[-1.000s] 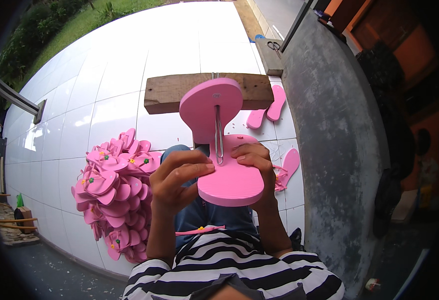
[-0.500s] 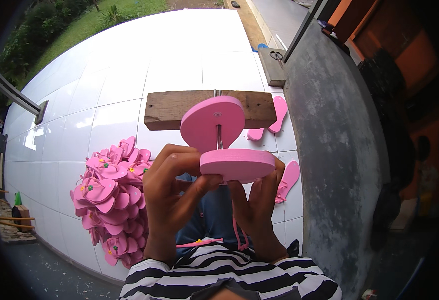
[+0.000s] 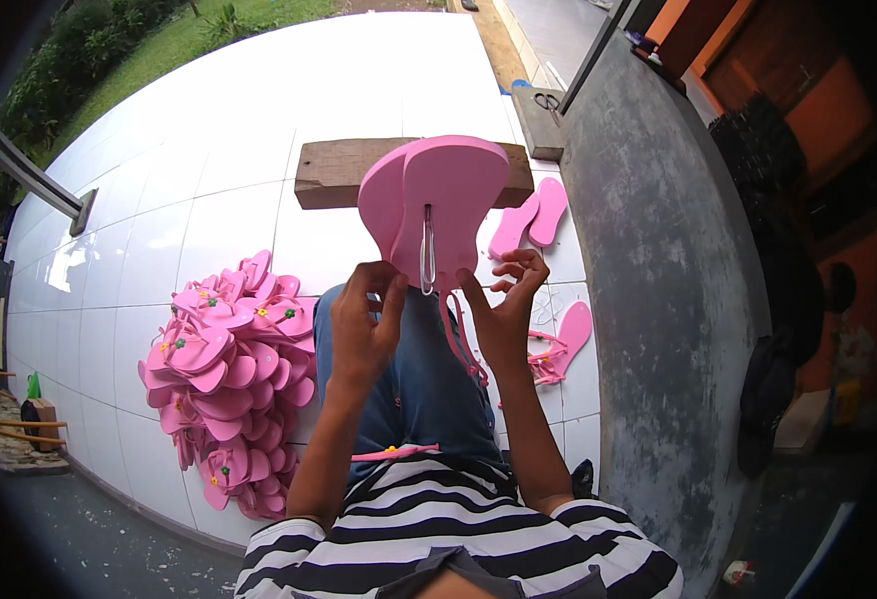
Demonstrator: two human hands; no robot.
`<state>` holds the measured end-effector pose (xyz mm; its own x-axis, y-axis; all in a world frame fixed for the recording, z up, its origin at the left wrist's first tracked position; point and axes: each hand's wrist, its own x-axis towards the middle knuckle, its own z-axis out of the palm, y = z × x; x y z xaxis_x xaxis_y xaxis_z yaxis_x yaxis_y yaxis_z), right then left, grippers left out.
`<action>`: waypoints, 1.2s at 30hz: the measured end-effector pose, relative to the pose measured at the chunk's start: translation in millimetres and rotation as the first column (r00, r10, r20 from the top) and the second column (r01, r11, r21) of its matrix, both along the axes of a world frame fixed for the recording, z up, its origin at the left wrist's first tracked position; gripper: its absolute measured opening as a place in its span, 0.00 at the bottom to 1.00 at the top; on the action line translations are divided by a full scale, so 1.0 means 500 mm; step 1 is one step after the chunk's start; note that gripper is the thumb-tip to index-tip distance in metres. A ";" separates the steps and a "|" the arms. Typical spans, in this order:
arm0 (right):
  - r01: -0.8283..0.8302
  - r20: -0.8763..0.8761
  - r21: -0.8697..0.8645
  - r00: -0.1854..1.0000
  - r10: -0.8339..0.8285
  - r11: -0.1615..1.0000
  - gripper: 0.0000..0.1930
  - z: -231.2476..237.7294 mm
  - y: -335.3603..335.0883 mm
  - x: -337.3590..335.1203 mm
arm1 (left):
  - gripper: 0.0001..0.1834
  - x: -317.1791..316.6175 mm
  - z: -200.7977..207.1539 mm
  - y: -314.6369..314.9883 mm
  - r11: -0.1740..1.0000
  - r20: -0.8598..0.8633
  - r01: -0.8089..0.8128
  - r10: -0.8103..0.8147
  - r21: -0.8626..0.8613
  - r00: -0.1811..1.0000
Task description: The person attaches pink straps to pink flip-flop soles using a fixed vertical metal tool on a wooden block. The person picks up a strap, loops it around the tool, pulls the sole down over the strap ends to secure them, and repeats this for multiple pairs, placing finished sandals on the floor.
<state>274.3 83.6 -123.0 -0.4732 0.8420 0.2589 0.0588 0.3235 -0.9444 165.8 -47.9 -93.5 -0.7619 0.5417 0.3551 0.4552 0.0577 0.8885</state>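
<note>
Two pink flip-flop soles (image 3: pixel 455 190) overlap upright in front of a wooden block (image 3: pixel 334 175). A thin metal loop (image 3: pixel 428 250) pokes out through the front sole. My left hand (image 3: pixel 369 324) has its thumb and fingertips closed at the soles' lower left edge. On the other side, my right hand (image 3: pixel 505 309) has its fingers spread, with the thumb at the front sole's lower right edge. A pink strap (image 3: pixel 458 339) dangles beside that thumb. Across my lap lies another pink strap (image 3: pixel 384 454) with a yellow flower.
A large heap of pink flip-flops (image 3: pixel 224 374) lies on the white tiles at left. To the right are a pair of pink soles (image 3: pixel 548 212) and a sole with pink straps (image 3: pixel 570 339). Scissors (image 3: pixel 546 101) rest on a ledge beside the grey concrete strip (image 3: pixel 658 299).
The front sole has swung from lying nearly flat to upright against the rear one, and the metal loop now sticks out through it. My right fingers have opened away from the sole.
</note>
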 end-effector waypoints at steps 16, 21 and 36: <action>-0.231 0.116 -0.335 0.952 0.284 0.913 0.15 -0.023 -0.044 0.236 | 0.19 0.064 -0.078 -0.157 0.901 0.656 0.278 -0.434 0.334 0.618; -0.160 0.344 0.035 0.929 0.139 0.987 0.14 0.053 -0.023 0.209 | 0.23 0.045 -0.025 -0.158 0.703 0.503 0.228 -0.661 0.673 0.557; -0.683 -0.434 -0.051 0.672 0.600 0.729 0.10 0.128 -0.076 0.048 | 0.12 -0.035 0.010 -0.055 0.679 0.141 0.654 -0.722 0.334 0.678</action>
<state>298.5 45.4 -58.8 -0.8191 0.4156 0.3954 -0.4512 -0.0412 -0.8915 148.3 -75.3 -88.7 -0.2818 0.8702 0.4042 0.0472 -0.4082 0.9117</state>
